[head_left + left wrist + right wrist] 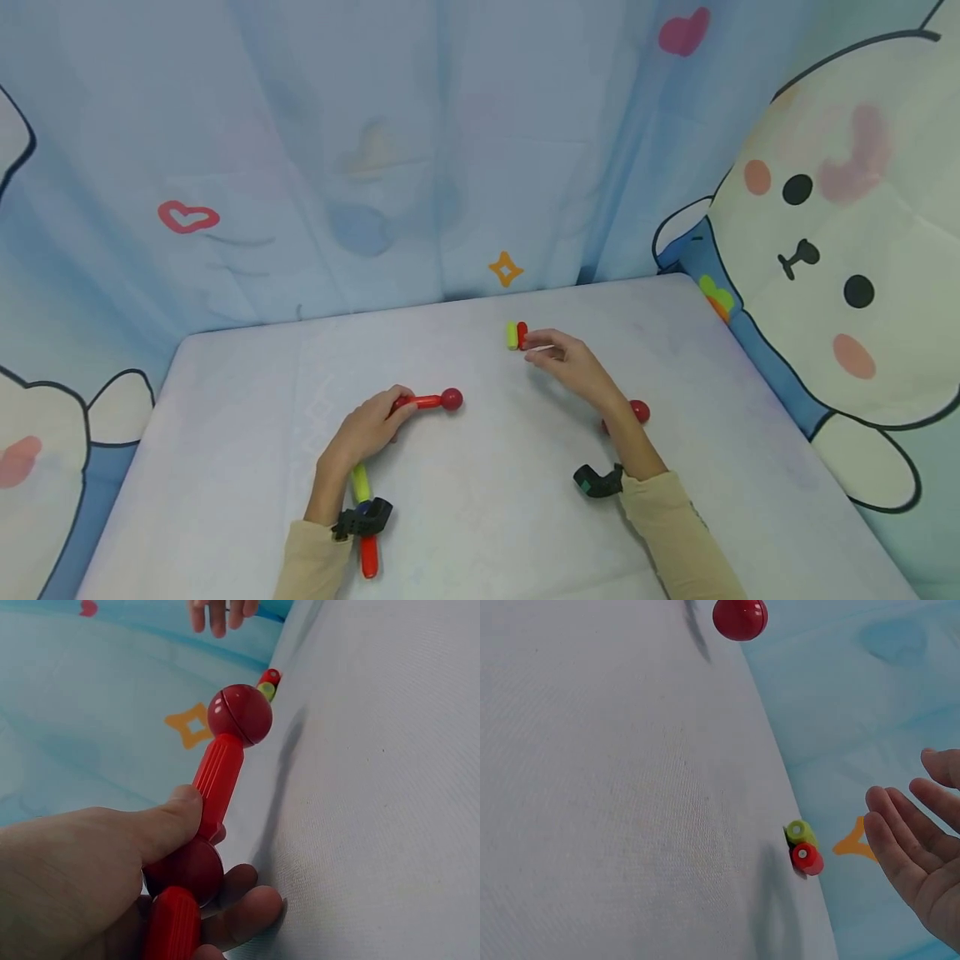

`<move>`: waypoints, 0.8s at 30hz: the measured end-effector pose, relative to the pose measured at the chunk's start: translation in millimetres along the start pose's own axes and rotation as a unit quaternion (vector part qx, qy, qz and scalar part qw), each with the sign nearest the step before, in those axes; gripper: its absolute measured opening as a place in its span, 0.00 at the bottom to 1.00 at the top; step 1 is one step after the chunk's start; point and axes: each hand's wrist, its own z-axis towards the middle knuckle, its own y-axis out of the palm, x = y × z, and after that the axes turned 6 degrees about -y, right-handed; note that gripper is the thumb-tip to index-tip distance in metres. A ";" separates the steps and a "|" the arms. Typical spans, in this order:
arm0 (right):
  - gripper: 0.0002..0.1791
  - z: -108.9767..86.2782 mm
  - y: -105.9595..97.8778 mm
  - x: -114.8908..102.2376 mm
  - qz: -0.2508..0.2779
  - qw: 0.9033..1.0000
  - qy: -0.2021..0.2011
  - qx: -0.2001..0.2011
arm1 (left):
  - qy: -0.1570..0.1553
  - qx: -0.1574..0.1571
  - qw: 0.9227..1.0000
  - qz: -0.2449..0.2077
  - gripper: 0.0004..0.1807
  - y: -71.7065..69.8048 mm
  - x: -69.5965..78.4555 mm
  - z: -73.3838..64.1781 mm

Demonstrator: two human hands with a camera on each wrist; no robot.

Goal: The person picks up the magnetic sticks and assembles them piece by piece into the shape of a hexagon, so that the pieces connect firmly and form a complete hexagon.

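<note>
My left hand point(372, 425) grips a piece built of red rods and balls, held just over the table. In the left wrist view, thumb and fingers pinch around its lower dark red ball point(187, 871). One ridged red rod point(219, 780) leads from there to the outer red ball point(241, 715), and another red rod point(172, 926) extends toward the palm. My right hand point(573, 367) holds nothing, its fingers loosely extended over the far part of the table. Its fingertips overlap the edge of a short red rod point(522, 330), which lies beside a yellow-green rod point(512, 335).
Beneath the left forearm lie a yellow-green rod point(362, 483) and a red rod point(369, 557), partly covered by the wrist camera point(363, 518). A red ball point(640, 411) shows behind the right forearm. A patterned blue curtain point(420, 167) hangs behind the white table point(480, 517).
</note>
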 end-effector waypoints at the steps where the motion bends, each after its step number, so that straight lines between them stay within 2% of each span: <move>1: 0.25 0.4 0.4 -0.1 -0.002 1.000 -0.002 0.000 | 0.000 -0.001 1.000 0.000 0.14 -0.2 0.5 0.4; 5: 0.23 3.8 3.5 -1.0 -0.009 1.000 -0.009 0.006 | -0.003 -0.006 1.000 -0.002 0.14 -1.0 1.4 0.9; 15: 0.21 25.6 12.6 -8.7 -0.057 0.996 -0.013 0.066 | -0.005 -0.005 1.000 -0.012 0.14 -0.8 2.0 2.2; 19: 0.22 35.7 16.7 -4.0 -0.076 0.994 0.018 0.082 | -0.004 -0.006 1.000 -0.014 0.15 -0.2 2.7 2.9; 24: 0.23 43.7 23.1 4.9 -0.109 0.990 0.066 0.065 | -0.008 -0.008 1.000 -0.013 0.14 0.0 3.3 2.0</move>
